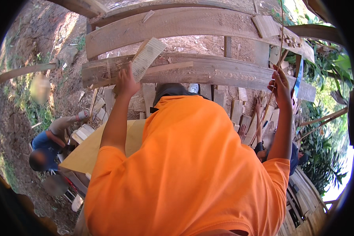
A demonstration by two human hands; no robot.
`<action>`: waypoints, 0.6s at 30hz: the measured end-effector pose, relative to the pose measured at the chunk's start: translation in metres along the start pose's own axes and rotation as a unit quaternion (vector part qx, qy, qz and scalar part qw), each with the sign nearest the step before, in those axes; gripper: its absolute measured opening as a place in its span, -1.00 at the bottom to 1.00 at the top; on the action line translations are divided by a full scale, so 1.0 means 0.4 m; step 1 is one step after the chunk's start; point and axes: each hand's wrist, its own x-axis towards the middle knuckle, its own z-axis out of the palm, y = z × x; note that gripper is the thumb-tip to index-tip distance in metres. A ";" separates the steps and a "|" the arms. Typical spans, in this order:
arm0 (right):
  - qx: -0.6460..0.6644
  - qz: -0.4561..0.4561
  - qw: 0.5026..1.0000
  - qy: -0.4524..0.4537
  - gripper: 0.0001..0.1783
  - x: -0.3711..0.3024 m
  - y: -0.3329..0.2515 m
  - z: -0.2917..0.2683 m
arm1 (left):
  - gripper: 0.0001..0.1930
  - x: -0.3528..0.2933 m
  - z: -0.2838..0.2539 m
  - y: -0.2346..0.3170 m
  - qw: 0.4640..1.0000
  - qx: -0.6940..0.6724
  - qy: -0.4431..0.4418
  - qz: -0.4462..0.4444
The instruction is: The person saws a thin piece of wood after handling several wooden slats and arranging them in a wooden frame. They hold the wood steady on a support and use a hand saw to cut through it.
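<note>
Orange shirt (185, 165), then wooden block (149, 59), long axis forward-right.

This is looking like an open-air wood workshop. Rough planks (208, 27) are forming a bench, with sawdust (200, 42) littering the ground between them. A block (265, 25) is lying on top at the right; offcuts (236, 110) are lying strewn on the near side. A yellowish sheet (86, 153) is spreading at left, and boards (308, 196) are lying lower right. Bare dirt (39, 35) is showing at left, leaves (322, 122) are crowding the right, and sunlight is falling on both. Other people, one at left (47, 145), one at right, are sharing the spot.
</note>
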 end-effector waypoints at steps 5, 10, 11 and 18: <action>-0.111 -0.021 0.990 -0.087 -0.63 0.074 0.179 0.141 | 0.02 -0.098 0.013 -0.004 0.981 -0.116 0.076 -0.135; -0.254 -0.171 0.931 -0.199 -0.70 0.114 0.320 0.414 | -0.07 -0.159 0.065 0.018 0.888 -0.311 0.098 -0.324; -0.296 -0.189 0.905 -0.240 -0.65 0.104 0.296 0.523 | -0.07 -0.168 0.080 0.015 0.868 -0.352 0.103 -0.335; -0.290 -0.376 0.836 -0.274 -0.61 0.110 0.288 0.904 | 0.00 -0.298 0.080 0.030 0.862 -0.345 0.100 -0.358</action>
